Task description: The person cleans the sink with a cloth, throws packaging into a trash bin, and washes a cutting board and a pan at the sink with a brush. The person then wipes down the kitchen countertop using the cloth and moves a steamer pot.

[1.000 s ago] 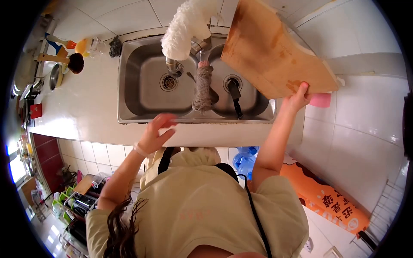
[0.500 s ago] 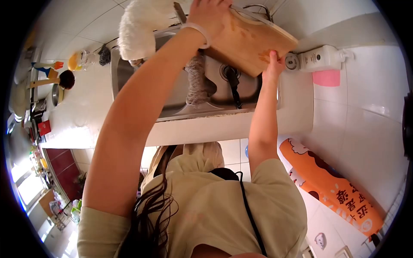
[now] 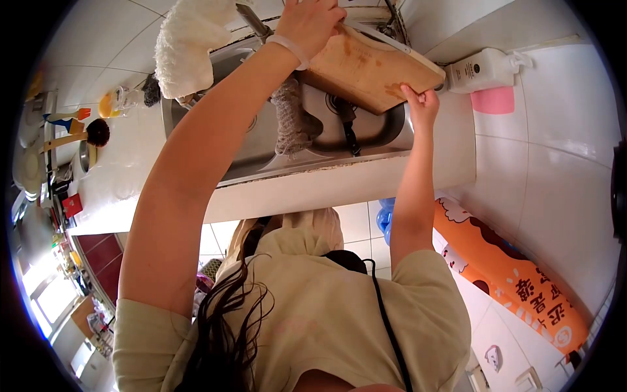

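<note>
A wooden cutting board (image 3: 366, 68) is tilted over the right basin of the steel sink (image 3: 313, 163). My left hand (image 3: 310, 26) grips its upper left edge, the fingers partly out of view at the top. At the board's lower right corner, my right hand (image 3: 421, 104) pinches the edge. Below the board, a black-handled utensil (image 3: 351, 137) lies in the right basin. A grey-brown knitted cloth (image 3: 289, 121) hangs over the sink divider. The fluffy white cover (image 3: 186, 49) is left of my left hand.
A white pump bottle (image 3: 482, 69) and a pink item (image 3: 494, 100) are at the right wall. A round brush (image 3: 98, 132) and dark scourer (image 3: 151, 90) sit on the left. An orange printed bag (image 3: 516, 281) stands below the counter on the right.
My left hand has risen from the sink's front edge to the board's far side and taken hold of it. The board has moved left and tilted, and the pump bottle behind it now shows.
</note>
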Action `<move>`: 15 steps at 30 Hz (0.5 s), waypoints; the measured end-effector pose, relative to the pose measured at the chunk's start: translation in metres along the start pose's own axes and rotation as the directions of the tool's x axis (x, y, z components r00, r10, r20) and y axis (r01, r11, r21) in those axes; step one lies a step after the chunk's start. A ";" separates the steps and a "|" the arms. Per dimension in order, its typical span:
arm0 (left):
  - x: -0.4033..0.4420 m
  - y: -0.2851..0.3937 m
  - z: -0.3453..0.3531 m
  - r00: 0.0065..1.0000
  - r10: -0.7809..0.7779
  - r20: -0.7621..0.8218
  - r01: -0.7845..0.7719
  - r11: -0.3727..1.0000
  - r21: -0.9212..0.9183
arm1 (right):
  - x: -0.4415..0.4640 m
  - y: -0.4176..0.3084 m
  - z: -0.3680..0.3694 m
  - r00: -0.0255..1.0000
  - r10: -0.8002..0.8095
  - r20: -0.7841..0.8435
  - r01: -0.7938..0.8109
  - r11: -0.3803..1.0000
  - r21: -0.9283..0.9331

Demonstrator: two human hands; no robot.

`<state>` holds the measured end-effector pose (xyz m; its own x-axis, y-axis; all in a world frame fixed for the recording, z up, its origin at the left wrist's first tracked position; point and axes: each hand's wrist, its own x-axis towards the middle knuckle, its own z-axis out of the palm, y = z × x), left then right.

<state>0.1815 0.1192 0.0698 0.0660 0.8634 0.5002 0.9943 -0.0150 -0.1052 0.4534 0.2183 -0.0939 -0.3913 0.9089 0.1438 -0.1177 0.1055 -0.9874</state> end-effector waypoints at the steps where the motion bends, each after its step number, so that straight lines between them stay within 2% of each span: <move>1: -0.001 0.001 -0.003 1.000 -0.003 0.001 0.003 1.000 0.002 | -0.001 0.005 -0.002 1.000 0.001 0.003 -0.001 1.000 0.001; 4: -0.007 0.003 -0.004 1.000 -0.010 0.005 0.010 1.000 -0.016 | -0.009 0.007 -0.003 0.999 -0.050 -0.007 0.050 0.999 0.005; 7: -0.009 0.004 -0.008 0.999 -0.027 -0.038 0.026 0.999 -0.032 | -0.012 0.005 -0.004 0.999 0.028 0.014 -0.028 0.999 -0.023; 9: -0.010 0.008 -0.013 0.995 -0.059 0.077 0.063 0.997 -0.051 | -0.017 0.005 -0.004 0.992 0.118 0.037 -0.114 0.990 -0.085; 13: -0.015 0.004 -0.003 0.993 -0.090 0.078 0.089 0.996 0.019 | -0.018 0.020 -0.002 0.991 0.124 0.044 -0.116 0.982 -0.149; 15: -0.006 0.006 -0.026 0.952 -0.044 0.303 0.054 0.998 -0.026 | -0.021 0.008 -0.006 0.994 0.079 0.074 -0.039 0.902 -0.429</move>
<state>0.1893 0.1006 0.0884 -0.0057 0.9753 0.2207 0.9983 0.0186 -0.0561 0.4661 0.2029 -0.1053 -0.4661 0.8820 0.0701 0.3010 0.2325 -0.9248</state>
